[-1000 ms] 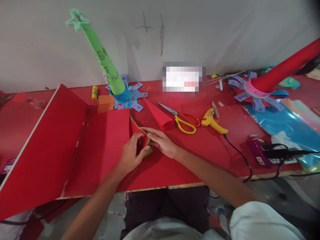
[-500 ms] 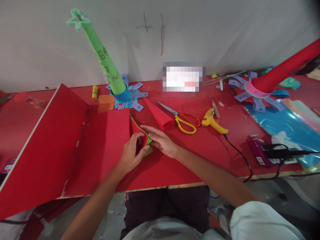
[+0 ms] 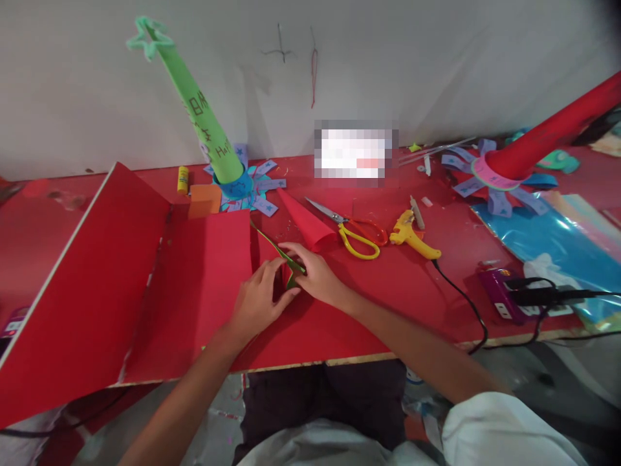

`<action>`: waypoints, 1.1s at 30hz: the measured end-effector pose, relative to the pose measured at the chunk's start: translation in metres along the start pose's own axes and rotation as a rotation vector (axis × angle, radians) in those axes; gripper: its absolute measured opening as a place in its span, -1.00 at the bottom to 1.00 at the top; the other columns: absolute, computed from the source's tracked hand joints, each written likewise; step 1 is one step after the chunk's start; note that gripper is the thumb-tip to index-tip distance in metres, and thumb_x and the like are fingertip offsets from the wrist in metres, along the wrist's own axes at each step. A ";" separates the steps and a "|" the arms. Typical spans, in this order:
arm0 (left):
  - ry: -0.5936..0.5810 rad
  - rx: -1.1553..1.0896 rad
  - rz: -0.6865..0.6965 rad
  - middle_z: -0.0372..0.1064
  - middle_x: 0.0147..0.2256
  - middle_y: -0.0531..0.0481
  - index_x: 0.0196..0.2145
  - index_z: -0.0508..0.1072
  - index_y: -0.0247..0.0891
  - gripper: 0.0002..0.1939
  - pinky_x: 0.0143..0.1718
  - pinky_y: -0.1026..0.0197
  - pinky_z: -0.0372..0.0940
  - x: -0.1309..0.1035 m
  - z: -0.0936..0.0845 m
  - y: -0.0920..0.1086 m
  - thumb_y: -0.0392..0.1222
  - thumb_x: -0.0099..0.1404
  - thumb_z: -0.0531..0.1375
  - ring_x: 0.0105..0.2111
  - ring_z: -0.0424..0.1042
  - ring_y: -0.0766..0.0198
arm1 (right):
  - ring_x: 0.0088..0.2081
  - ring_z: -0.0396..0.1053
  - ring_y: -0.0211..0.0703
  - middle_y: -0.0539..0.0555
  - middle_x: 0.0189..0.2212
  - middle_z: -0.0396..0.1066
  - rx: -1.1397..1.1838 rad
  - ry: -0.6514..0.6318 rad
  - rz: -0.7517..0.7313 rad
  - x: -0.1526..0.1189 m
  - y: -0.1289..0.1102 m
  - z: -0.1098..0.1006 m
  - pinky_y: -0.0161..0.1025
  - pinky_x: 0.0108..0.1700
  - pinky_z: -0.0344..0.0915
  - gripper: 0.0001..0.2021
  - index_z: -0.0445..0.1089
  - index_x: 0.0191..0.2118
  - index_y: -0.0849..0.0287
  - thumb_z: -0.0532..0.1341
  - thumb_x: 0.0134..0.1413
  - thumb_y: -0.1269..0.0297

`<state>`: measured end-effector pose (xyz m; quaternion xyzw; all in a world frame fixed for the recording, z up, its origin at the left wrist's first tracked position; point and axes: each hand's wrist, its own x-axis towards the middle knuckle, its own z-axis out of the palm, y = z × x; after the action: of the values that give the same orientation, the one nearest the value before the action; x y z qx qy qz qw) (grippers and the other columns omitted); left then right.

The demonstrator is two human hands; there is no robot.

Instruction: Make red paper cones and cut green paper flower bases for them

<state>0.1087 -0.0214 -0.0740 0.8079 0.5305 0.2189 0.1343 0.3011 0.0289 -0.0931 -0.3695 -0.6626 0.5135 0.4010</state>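
Observation:
A sheet of green paper [image 3: 272,241] lies curved on the red tabletop, its edge running down between my hands, with red beside it. My right hand [image 3: 317,278] has its fingers and thumb closed on the lower end of this sheet. From the other side my left hand [image 3: 259,301] grips the sheet, fingers bent over it and thumb stretched below. My fingers cover much of the sheet. Just beyond them lie a red paper cone [image 3: 308,223] and scissors [image 3: 356,234] with one yellow and one red handle.
Right of the scissors is a yellow glue gun [image 3: 414,236], its cord running to a purple power strip [image 3: 504,294]. A red folded board [image 3: 92,278] stands at left. Behind are a green paper tower [image 3: 204,120], a glue stick [image 3: 183,180] and a red tube [image 3: 557,133].
My right hand has closed further round the paper's end and turned it down slightly. Less green shows below my left thumb, which has shifted a little to the right.

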 end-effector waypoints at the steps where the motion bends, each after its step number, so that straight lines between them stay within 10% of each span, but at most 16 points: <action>1: 0.007 0.041 0.003 0.52 0.09 -0.27 0.32 0.27 -0.20 -0.45 -0.10 -0.02 0.50 0.000 0.000 0.001 0.12 0.54 0.21 0.00 0.60 -0.08 | 0.13 0.53 0.02 0.17 0.12 0.57 -0.035 -0.002 0.003 0.000 -0.002 0.000 0.00 0.25 0.42 -0.41 0.41 0.31 0.08 0.23 0.14 0.48; 9: 0.033 0.333 0.066 0.27 0.41 -0.48 0.56 -0.05 -0.41 -0.09 0.43 -0.36 0.21 -0.012 -0.006 0.027 -0.46 0.32 0.13 0.45 0.25 -0.32 | 0.02 0.55 -0.02 0.11 0.08 0.60 -0.097 -0.017 -0.013 -0.002 -0.009 0.000 -0.07 0.17 0.44 -0.38 0.45 0.26 0.05 0.17 0.06 0.54; 13: -0.056 0.425 0.092 0.12 0.53 -0.39 0.56 0.06 -0.39 -0.25 0.48 -0.40 0.11 -0.019 -0.008 0.029 -0.49 0.45 0.00 0.52 0.16 -0.29 | 0.17 0.51 0.01 0.14 0.25 0.53 -0.126 -0.017 -0.057 -0.004 -0.009 0.001 -0.02 0.29 0.37 -0.29 0.42 0.31 0.05 0.13 0.01 0.56; 23: -0.137 0.488 0.125 -0.03 0.59 -0.20 0.59 0.12 -0.11 -0.18 0.53 -0.37 0.06 -0.054 -0.038 0.002 -0.54 0.46 -0.02 0.57 0.07 -0.18 | -0.31 0.49 -0.13 0.08 -0.11 0.65 -0.200 0.136 0.013 -0.006 -0.029 -0.016 -0.19 -0.16 0.39 -0.66 0.55 0.06 0.11 0.15 0.26 0.39; 33: -0.171 0.433 0.182 -0.08 0.60 -0.14 0.58 0.18 -0.15 -0.09 0.61 -0.23 -0.08 -0.075 -0.040 -0.014 -0.62 0.34 -0.06 0.60 -0.03 -0.03 | 0.01 0.66 0.02 0.14 -0.01 0.70 -0.508 0.203 -0.217 -0.028 -0.044 -0.070 -0.05 0.07 0.53 -0.64 0.63 0.03 0.04 0.09 0.42 0.42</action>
<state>0.0523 -0.0847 -0.0610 0.8778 0.4768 0.0421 -0.0177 0.3729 0.0219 -0.0435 -0.4345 -0.7620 0.2459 0.4124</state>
